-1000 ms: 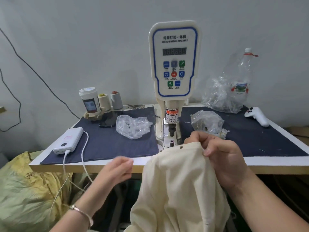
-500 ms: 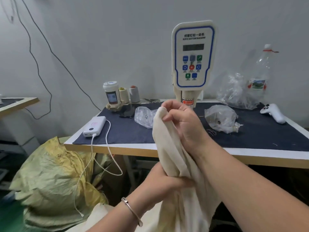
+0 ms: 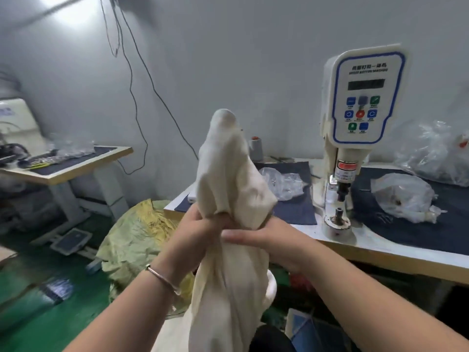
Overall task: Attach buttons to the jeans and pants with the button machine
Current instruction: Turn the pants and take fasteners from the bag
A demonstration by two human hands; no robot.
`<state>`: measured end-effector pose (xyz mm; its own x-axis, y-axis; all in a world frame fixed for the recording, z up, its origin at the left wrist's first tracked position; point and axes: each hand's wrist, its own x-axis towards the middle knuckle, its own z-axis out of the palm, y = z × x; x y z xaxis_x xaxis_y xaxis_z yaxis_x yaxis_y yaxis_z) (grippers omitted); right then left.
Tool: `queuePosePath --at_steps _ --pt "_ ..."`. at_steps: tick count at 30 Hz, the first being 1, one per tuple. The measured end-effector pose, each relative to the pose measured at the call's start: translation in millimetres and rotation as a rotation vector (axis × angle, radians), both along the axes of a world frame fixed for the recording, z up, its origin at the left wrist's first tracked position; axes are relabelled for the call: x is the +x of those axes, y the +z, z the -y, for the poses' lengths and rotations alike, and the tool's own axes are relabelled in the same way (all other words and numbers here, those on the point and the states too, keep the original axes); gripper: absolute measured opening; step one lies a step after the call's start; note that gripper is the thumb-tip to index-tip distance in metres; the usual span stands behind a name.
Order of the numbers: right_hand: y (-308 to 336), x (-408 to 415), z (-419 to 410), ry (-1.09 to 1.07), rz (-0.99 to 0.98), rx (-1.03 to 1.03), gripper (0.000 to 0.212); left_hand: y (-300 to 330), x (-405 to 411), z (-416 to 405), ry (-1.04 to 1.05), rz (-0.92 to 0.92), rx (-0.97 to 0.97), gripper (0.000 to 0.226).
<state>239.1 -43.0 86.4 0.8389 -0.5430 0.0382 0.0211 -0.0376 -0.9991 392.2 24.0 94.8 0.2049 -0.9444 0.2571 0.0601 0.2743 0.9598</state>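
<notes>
Pants [image 3: 228, 189] lifted clear of button machine [image 3: 355, 138], bunched upright.
Left hand [image 3: 195, 235] grip clamped on cloth, right hand [image 3: 269, 237] fingers hidden; soft, limp, best held at waistband.

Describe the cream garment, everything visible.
The cream garment looks like soft, plain woven cloth, crumpled and bunched. It is held up off the table, left of the button machine. Its top stands in a rounded peak; the rest hangs toward the lap. The left hand and right hand both grip its middle. No button is visible.
</notes>
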Motion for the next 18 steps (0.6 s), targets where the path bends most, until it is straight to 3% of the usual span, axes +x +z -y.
queuePosePath --at_steps 2,4,8,10,12,14,17,18 --pt "-3.6 30.2 -8.0 -0.146 0.119 0.030 0.031 3.8 12.6 -13.3 0.040 0.164 0.020 0.027" --pt "-5.9 50.9 -10.4 -0.196 0.157 0.087 0.030 2.5 35.4 -30.8 0.094 0.182 0.067 0.044" --pt "0.8 90.8 -18.9 -0.252 0.164 0.134 0.027 -29.6 55.7 -71.1 0.414 0.535 0.109 0.104" --pt "7.8 114.0 -29.5 -0.312 0.193 0.198 0.030 -49.0 49.5 -86.9 0.487 0.413 0.197 0.138" --pt "16.8 133.5 -40.1 -0.377 0.224 0.317 0.035 -63.5 52.4 -95.8 0.475 0.218 0.238 0.155" --pt "28.2 146.9 -50.5 -0.385 0.298 0.559 0.043 -78.0 59.9 -106.9 0.406 0.104 0.296 0.148" --pt "40.9 162.7 -63.4 -0.191 0.324 0.855 0.043 -102.7 57.8 -119.8 0.305 0.162 0.381 0.073" --pt "44.3 166.3 -68.5 -0.128 0.291 0.896 0.041 -112.4 53.4 -120.9 0.322 0.198 0.407 0.057"
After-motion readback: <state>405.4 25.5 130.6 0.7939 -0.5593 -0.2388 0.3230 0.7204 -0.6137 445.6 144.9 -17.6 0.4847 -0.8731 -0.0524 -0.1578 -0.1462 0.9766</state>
